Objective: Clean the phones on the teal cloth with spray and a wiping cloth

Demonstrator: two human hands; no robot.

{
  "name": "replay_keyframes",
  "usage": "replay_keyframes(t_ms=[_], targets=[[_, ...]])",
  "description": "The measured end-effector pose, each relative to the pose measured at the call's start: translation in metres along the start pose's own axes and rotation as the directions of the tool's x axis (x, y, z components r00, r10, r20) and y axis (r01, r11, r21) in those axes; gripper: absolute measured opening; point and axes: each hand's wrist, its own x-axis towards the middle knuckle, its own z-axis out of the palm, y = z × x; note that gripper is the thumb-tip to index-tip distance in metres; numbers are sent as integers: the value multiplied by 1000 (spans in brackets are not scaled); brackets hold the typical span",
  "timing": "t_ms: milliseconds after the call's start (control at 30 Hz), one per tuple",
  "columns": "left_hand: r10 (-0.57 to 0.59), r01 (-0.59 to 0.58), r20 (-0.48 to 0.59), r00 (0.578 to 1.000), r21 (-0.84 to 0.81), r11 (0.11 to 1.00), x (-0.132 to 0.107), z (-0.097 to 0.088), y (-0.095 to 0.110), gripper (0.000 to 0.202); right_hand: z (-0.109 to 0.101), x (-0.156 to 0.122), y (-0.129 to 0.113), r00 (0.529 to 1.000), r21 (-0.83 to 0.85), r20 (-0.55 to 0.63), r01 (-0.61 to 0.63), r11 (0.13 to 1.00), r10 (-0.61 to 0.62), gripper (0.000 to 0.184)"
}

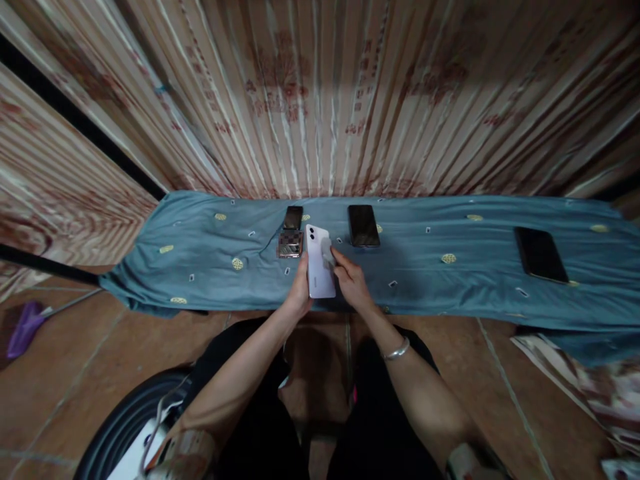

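My left hand (300, 287) grips a pale lavender smartphone (320, 277) along its left edge. Its back faces up, with two dark camera lenses at the upper left. My right hand (351, 280) is closed on a small whitish wipe (327, 249), which lies against the upper right part of the phone's back. Just left of the phone is a small packet (291, 244) with a shiny, blurred surface. Above that packet lies a small dark phone (293, 217).
A blue patterned cloth (425, 283) covers the long bench in front of me. On it lie a black phone (364, 225) and, far right, another black device (541, 255). Curtains (325, 100) hang behind. A purple broom (26, 329) is on the floor left; a black round basin (120, 420) stands lower left.
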Motion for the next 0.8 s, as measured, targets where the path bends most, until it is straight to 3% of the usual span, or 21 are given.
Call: replay_keyframes(t_ms=[300, 467, 633, 800], targets=[[69, -71, -34, 997, -64, 995, 8, -9, 12, 47, 7, -12, -6, 996, -81, 66, 65, 995, -60, 56], [129, -137, -81, 988, -106, 985, 12, -13, 27, 51, 13, -19, -22, 989, -111, 126, 95, 989, -81, 57], [138, -138, -16, 990, -126, 982, 6, -14, 36, 59, 11, -22, -35, 966, -176, 202, 198, 964, -161, 50], [96, -94, 10, 995, -122, 988, 7, -19, 32, 61, 9, -22, -38, 942, -296, 241, 299, 907, -232, 44]])
